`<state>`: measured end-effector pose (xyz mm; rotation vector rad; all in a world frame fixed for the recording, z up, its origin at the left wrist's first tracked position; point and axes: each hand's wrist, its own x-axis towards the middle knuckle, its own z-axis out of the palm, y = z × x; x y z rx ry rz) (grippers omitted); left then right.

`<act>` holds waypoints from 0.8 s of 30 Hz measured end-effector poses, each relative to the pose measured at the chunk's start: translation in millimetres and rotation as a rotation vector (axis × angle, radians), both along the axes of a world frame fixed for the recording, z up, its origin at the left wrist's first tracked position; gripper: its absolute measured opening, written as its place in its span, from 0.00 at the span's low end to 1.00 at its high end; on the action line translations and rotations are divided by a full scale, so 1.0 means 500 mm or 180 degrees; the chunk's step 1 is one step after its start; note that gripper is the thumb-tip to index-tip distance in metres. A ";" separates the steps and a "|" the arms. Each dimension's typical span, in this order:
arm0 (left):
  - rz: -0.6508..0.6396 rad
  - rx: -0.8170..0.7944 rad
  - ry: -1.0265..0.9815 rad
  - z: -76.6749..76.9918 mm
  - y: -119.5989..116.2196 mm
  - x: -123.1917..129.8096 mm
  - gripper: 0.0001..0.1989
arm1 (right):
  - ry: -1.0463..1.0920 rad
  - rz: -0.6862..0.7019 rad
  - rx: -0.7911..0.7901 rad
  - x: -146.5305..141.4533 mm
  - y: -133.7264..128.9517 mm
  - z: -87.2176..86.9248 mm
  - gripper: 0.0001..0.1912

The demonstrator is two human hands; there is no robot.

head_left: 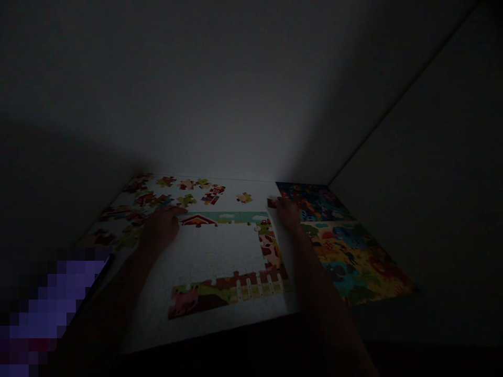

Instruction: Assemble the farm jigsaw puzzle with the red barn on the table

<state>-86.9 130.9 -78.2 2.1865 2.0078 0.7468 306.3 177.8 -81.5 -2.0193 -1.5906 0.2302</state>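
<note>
A partly joined jigsaw puzzle (251,289) lies on the white table, its top, right and bottom borders linked around a bare middle. It shows a red roof, a cow, a white fence and a pig. My left hand (160,226) rests at the upper left end of the top border, fingers stretched towards the roof, with no piece visible in them. Beyond the upper right corner, my right hand (287,212) pinches a dark red puzzle piece (271,203) between its fingertips. Dim light hides the finer finger detail.
Loose puzzle pieces (147,199) are scattered at the left and back left. A single yellow-green piece (244,198) lies behind the top border. Two colourful pictures, one dark blue (314,196) and one yellow (353,256), lie on the right. A white wall (236,104) rises behind the table.
</note>
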 end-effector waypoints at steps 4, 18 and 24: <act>0.0035 -0.0039 0.0009 0.007 -0.006 0.005 0.24 | -0.0289 0.0172 -0.0166 -0.013 -0.010 0.003 0.23; -0.0048 0.0018 -0.0110 0.004 -0.008 0.005 0.21 | -0.0576 0.0248 -0.0173 0.000 -0.006 -0.013 0.23; -0.0028 0.0044 -0.0223 0.007 -0.011 0.008 0.20 | -0.0602 0.0153 -0.0243 0.005 0.002 -0.011 0.25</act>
